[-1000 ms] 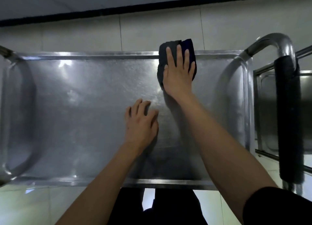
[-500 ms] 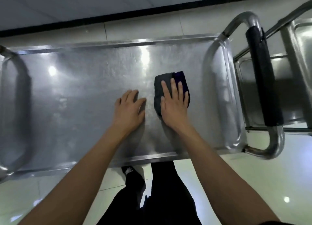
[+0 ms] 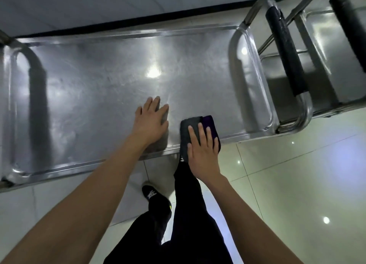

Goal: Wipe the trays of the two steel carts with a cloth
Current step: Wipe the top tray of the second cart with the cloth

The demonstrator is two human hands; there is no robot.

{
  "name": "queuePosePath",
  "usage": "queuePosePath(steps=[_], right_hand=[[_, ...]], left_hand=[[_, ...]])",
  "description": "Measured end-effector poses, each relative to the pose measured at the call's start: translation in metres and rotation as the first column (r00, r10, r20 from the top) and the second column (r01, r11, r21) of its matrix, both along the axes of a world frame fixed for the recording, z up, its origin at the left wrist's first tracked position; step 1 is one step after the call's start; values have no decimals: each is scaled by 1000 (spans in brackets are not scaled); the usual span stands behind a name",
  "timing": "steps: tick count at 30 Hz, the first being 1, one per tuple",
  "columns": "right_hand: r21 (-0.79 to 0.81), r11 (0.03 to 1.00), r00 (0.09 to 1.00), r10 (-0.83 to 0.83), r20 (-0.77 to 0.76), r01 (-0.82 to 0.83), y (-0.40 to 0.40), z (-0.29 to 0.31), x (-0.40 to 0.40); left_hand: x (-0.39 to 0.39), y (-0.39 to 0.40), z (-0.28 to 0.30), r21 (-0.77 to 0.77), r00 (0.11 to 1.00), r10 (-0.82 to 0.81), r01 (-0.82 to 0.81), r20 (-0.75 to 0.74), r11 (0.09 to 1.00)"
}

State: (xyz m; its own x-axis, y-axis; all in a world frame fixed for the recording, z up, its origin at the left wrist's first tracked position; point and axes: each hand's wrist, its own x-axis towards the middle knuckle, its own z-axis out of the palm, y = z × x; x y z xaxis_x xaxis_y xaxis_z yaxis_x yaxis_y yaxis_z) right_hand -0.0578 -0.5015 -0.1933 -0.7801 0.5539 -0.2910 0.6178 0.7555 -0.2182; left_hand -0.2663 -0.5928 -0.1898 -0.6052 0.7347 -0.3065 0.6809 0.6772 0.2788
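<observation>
Pale floor tiles [image 3: 287, 174] surround the steel tray [image 3: 99, 75]. At its near rim the right hand [image 3: 202, 150] presses the cloth [image 3: 190, 129], fingers straight (nothing gripped); the left hand [image 3: 151, 121] rests flat beside it. The wiping stroke looks finished; the next pass should probably cover unwiped steel.

Looks like an institutional or commercial service space, possibly a kitchen or canteen back area; exact type unclear. Evidence: 2 stainless steel carts [image 3: 126, 69] [image 3: 320, 51] parked side by side, each with a tubular push handle in a black grip [image 3: 285, 51]. Glossy pale floor tiles [image 3: 297, 184] reflecting ceiling lights. Black skirting strip [image 3: 138, 24] along a plain wall.
</observation>
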Motion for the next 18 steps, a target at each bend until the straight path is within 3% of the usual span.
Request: queuePosePath(steps=[5, 9, 12, 18], right_hand=[[-4, 1000, 1000, 3, 14, -3, 3, 1, -12], [-17, 999, 999, 35, 2, -35, 15, -2, -37], [-44, 998, 999, 42, -25, -43, 35, -8, -80], [-94, 993, 994, 64, -84, -71, 92, -19, -183]], left_hand=[[1, 4, 4, 6, 1000, 8, -8, -9, 1000], [-9, 14, 10, 123, 995, 89, -82, -48, 989], [-29, 23, 10, 171, 986, 141, -124, -87, 977], [-70, 30, 3, 101, 962, 217, -203, -164, 974]])
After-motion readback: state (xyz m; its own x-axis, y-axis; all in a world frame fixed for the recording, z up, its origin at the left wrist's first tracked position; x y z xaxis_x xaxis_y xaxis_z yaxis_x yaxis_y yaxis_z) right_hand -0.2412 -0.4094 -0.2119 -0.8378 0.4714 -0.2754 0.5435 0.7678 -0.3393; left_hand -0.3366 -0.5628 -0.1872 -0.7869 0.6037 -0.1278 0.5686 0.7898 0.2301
